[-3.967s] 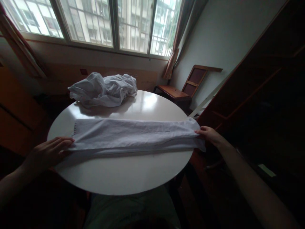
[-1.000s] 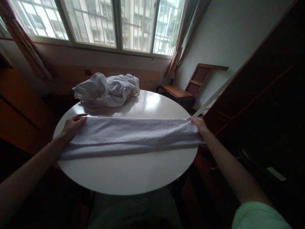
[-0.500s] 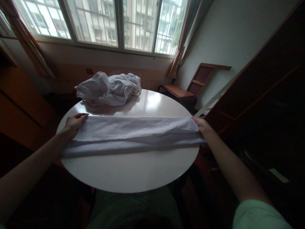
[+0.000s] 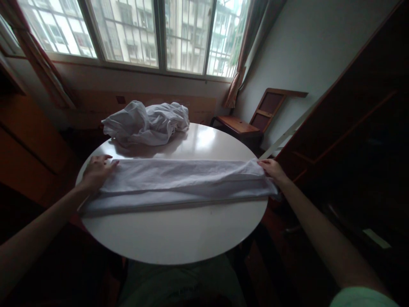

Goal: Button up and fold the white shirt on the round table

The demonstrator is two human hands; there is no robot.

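Observation:
A white cloth (image 4: 179, 181), folded into a long strip with wrinkles along it, lies across the round white table (image 4: 172, 238). At its left end my left hand (image 4: 98, 171) rests with fingers spread, touching the far left corner. My right hand (image 4: 271, 169) pinches the far right corner and lifts it slightly into a small peak. The cloth's right end hangs a little past the table's edge. Behind the strip, a crumpled heap of white cloth (image 4: 147, 123) sits at the table's far side.
A wooden chair (image 4: 239, 123) stands beyond the table at the right, near the wall. Barred windows (image 4: 128, 34) with tied curtains (image 4: 41, 64) line the far side. Wooden furniture (image 4: 28, 140) is on the left, and a dark wooden panel (image 4: 338, 128) leans in from the right.
My left hand has loosened from the cloth's corner and spread its fingers. My right hand keeps its pinch, with the corner slightly raised. The view has tilted a little.

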